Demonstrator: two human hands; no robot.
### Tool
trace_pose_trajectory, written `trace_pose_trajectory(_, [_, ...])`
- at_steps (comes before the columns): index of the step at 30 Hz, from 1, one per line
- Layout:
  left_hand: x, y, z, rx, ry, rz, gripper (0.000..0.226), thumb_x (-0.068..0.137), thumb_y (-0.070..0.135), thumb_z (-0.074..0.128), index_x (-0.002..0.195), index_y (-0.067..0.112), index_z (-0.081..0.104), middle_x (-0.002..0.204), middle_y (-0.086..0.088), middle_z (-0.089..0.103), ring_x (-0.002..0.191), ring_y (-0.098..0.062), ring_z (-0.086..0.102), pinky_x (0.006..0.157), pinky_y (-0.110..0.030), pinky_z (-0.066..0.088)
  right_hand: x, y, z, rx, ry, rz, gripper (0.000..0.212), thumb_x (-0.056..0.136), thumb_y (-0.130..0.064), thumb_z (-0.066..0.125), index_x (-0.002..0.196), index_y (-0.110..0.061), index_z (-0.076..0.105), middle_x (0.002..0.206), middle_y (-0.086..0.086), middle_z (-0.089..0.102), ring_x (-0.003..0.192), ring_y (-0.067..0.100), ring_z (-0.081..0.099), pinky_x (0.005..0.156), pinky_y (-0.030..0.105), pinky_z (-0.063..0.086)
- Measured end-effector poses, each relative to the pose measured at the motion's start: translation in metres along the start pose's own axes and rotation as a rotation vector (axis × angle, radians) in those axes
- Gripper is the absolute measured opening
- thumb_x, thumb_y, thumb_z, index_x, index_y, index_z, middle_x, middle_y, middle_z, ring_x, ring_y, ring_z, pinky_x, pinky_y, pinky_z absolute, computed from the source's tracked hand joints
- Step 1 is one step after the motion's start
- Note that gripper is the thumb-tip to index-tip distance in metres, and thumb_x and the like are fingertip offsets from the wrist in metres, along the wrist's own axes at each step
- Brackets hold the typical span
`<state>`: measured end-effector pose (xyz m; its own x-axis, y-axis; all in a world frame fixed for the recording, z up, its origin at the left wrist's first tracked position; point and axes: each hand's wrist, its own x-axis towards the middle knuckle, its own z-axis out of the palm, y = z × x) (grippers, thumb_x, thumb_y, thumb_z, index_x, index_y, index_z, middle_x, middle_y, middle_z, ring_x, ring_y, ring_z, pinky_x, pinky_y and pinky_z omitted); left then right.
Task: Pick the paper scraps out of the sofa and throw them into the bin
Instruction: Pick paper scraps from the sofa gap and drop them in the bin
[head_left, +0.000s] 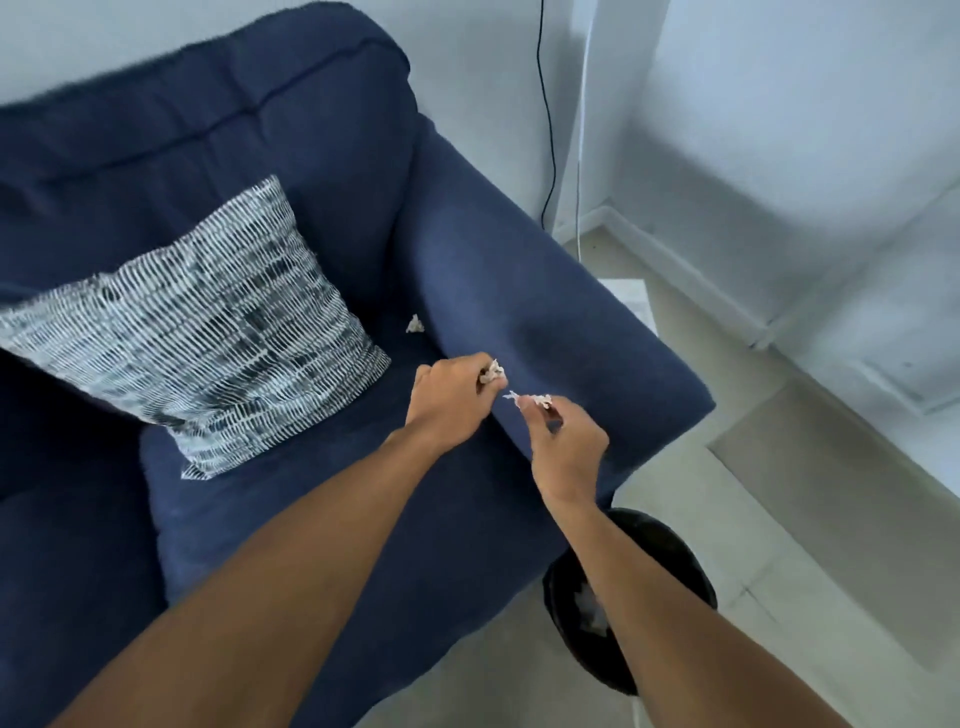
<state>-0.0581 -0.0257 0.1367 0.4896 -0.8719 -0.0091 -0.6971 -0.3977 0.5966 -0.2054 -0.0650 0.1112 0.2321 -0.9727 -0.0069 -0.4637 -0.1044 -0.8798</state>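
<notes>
Head view: round black bin at lower right of frame, on the floor beside the sofa; crumpled white paper lies inside. Left hand is closed around a crumpled scrap. Right hand pinches a torn white scrap at centre frame. Another scrap rests on the navy woven seat, against the armrest. Patterned cushion at left.

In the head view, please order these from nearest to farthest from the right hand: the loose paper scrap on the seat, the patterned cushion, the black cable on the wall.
From the right hand:
1. Loose paper scrap, up and to its left, on the seat beside the armrest.
2. Patterned cushion, farther left, leaning on the seat.
3. Black cable, at the wall behind the sofa.
</notes>
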Motion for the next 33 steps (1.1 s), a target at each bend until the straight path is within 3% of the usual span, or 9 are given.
trace_pose_trajectory(6, [-0.004,0.046,-0.027,0.001,-0.035,0.076,0.021,0.096,0.037,0.061,0.083,0.020,0.062,0.071,0.009,0.063,0.071,-0.015,0.060,0.075,-0.035,0.047,0.019,-0.024,-0.068,-0.060,-0.071,-0.165,0.016,0.090,-0.034,0.072,0.085,-0.020,0.076,0.079,-0.008,0.069,0.074,0.007,0.061,0.067,0.010,0.040])
trace_pose_trajectory(10, [-0.007,0.077,-0.028,-0.008,-0.089,0.102,0.018,0.096,0.034,0.063,0.084,0.021,0.062,0.073,0.009,0.063,0.074,-0.015,0.061,0.071,-0.031,0.042,0.029,-0.026,-0.108,-0.113,-0.079,-0.231,0.015,0.091,-0.031,0.072,0.088,-0.018,0.078,0.083,-0.004,0.071,0.079,0.013,0.063,0.073,0.023,0.045])
trace_pose_trajectory(15, [-0.009,0.108,-0.016,-0.009,-0.153,0.147,0.018,0.095,0.036,0.063,0.080,0.027,0.059,0.075,0.008,0.066,0.075,-0.015,0.062,0.076,-0.034,0.048,0.040,-0.017,-0.153,-0.227,-0.069,-0.310,0.015,0.090,-0.031,0.074,0.088,-0.016,0.078,0.078,-0.001,0.070,0.072,0.015,0.060,0.071,0.028,0.046])
trace_pose_trajectory(18, [-0.011,0.126,-0.004,0.004,-0.187,0.182,0.017,0.096,0.036,0.062,0.083,0.026,0.061,0.074,0.008,0.064,0.074,-0.015,0.061,0.073,-0.030,0.042,0.045,-0.003,-0.175,-0.282,-0.075,-0.313,0.014,0.088,-0.032,0.075,0.086,-0.018,0.077,0.073,-0.007,0.063,0.068,0.013,0.056,0.069,0.029,0.046])
trace_pose_trajectory(22, [-0.017,0.146,0.018,-0.005,-0.208,0.206,0.017,0.097,0.035,0.062,0.086,0.022,0.064,0.076,0.006,0.066,0.074,-0.015,0.062,0.066,-0.026,0.039,0.045,0.018,-0.204,-0.342,-0.070,-0.302,0.017,0.087,-0.032,0.075,0.086,-0.016,0.077,0.074,-0.002,0.066,0.069,0.016,0.058,0.067,0.026,0.039])
trace_pose_trajectory(27, [-0.030,0.165,0.055,0.015,-0.255,0.220,0.020,0.097,0.037,0.061,0.090,0.018,0.065,0.080,0.005,0.067,0.076,-0.018,0.062,0.069,-0.037,0.050,0.034,0.051,-0.234,-0.371,-0.067,-0.249,0.021,0.086,-0.030,0.076,0.086,-0.009,0.076,0.075,0.007,0.067,0.068,0.023,0.060,0.065,0.034,0.044])
trace_pose_trajectory(33, [-0.053,0.166,0.104,-0.002,-0.330,0.226,0.024,0.096,0.038,0.062,0.079,0.020,0.057,0.072,0.005,0.061,0.070,-0.019,0.059,0.065,-0.039,0.050,0.012,0.100,-0.253,-0.400,-0.098,-0.179,0.025,0.087,-0.033,0.075,0.085,-0.008,0.075,0.077,0.007,0.068,0.068,0.022,0.060,0.065,0.038,0.049])
